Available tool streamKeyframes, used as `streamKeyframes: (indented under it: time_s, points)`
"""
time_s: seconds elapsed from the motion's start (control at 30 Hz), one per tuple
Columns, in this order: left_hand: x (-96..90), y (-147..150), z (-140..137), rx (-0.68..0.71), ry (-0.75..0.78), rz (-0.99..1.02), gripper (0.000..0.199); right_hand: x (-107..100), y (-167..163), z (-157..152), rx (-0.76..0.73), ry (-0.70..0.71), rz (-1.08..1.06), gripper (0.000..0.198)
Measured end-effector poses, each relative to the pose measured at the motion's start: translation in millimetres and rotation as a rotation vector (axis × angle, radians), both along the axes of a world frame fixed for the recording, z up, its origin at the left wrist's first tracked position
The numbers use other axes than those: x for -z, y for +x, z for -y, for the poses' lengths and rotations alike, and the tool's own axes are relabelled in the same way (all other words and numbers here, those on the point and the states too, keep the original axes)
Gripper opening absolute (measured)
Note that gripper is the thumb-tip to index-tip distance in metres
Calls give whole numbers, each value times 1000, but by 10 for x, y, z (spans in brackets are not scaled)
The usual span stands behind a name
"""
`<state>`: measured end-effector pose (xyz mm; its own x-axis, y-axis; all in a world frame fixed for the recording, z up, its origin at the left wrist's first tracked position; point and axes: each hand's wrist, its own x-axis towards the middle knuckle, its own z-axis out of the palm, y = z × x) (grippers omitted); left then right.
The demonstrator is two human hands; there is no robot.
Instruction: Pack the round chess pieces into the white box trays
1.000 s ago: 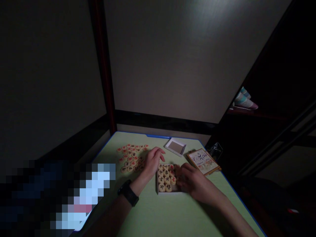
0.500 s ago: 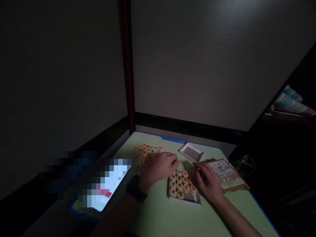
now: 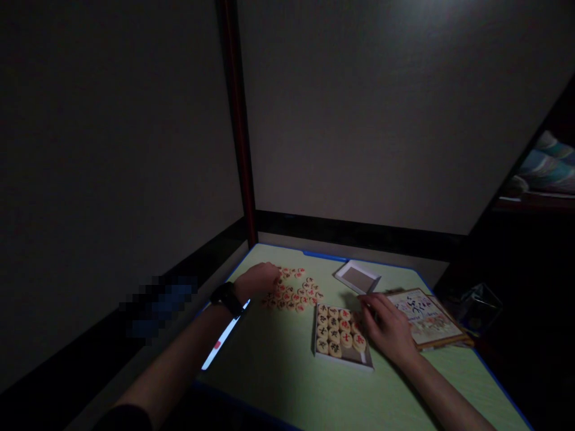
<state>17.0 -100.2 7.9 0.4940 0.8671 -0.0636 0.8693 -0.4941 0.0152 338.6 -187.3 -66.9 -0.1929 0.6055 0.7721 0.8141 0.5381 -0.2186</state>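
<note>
Dim walls [image 3: 350, 143] back a pale green table [image 3: 278, 359], where the left hand [image 3: 257, 280] bends over loose discs [image 3: 296, 297], its fingertips too hidden to tell whether they hold one; the right hand [image 3: 390, 328], loosely curled, is at the partly filled tray [image 3: 344, 362]. Light fingertip pressure would probably spare neighbouring discs; unlike half a second earlier, the left hand is well away from the tray

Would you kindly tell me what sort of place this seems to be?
Probably a dim room in a home: round game pieces lie on a green table, and patterned cloth shows at the right edge.
</note>
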Motion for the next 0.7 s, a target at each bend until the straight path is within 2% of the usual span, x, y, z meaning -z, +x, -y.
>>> streamKeyframes:
  time_s: [0.3,0.7]
  points:
    - [-111,195,35,-98,-15,-90,24,22,30,-32,21,-1,30,22]
    - [-117,206,7,-24,24,-96,24,21,29,-40,19,30,68,22]
